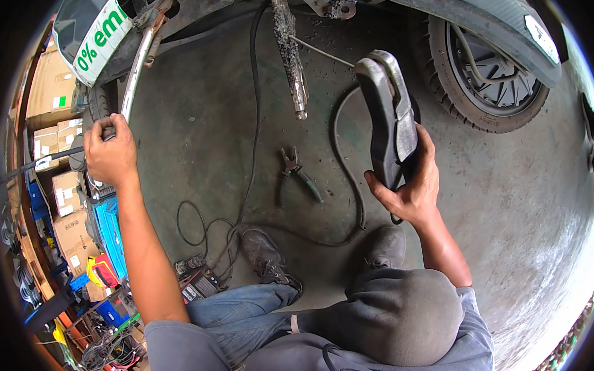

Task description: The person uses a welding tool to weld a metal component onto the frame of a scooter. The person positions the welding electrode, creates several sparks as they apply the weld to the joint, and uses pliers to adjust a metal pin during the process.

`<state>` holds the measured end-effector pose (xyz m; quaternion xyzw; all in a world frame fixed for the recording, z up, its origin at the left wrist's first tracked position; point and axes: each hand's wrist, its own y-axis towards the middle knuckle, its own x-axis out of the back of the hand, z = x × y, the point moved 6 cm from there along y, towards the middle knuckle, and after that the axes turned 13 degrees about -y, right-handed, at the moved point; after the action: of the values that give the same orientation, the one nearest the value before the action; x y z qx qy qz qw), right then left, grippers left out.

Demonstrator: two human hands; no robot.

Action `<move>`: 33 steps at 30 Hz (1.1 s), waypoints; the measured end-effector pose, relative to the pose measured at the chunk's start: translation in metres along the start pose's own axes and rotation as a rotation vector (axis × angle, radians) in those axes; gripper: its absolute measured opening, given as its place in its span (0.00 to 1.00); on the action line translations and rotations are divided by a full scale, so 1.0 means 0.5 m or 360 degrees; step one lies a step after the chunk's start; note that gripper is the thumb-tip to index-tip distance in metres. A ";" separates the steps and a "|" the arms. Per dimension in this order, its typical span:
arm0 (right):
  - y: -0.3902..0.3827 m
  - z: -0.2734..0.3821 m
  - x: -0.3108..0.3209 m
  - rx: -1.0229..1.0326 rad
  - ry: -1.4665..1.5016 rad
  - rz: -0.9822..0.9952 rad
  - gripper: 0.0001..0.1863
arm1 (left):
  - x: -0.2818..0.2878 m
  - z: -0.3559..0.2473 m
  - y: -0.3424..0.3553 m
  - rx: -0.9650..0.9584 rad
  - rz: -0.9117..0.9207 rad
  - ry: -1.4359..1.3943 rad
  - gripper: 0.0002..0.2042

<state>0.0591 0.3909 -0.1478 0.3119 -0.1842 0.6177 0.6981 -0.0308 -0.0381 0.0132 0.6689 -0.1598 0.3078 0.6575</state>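
Note:
My right hand (416,188) is wrapped round the lower end of a welding electrode holder (381,110), black with a worn metal lever. From its jaws a thin electrode (322,52) reaches left to a rough, crusted metal bar (286,48) hanging from the vehicle; whether the tip touches is hard to tell. My left hand (112,151) is closed in a fist on something dark and thin, mostly hidden, beside the lower end of a chrome stand leg (135,83). Between my hands, pliers (291,172) with dark handles lie on the floor, jaws pointing away from me.
A scooter's underside spans the far edge, its wheel (489,80) at far right. Black cable (255,121) crosses the floor and loops near my shoes (265,249). A small welding machine (201,284) sits by my left leg. Cardboard boxes (68,190) and tools crowd the left shelf.

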 end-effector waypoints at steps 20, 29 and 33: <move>-0.043 -0.018 -0.006 -0.0037 -0.0070 -0.0013 0.49 | -0.011 0.012 -0.003 0.0046 0.0090 0.0120 0.12; -0.044 -0.006 -0.012 0.0059 -0.0167 -0.0027 0.49 | -0.002 -0.010 -0.003 -0.0054 -0.0010 0.0063 0.10; -0.045 -0.011 -0.011 0.0014 -0.0141 -0.0006 0.48 | 0.001 -0.013 -0.002 -0.0056 -0.0018 0.0084 0.10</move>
<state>0.0796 0.3893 -0.1601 0.3423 -0.2116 0.6026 0.6891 -0.0309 -0.0313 0.0123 0.6499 -0.1440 0.3188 0.6747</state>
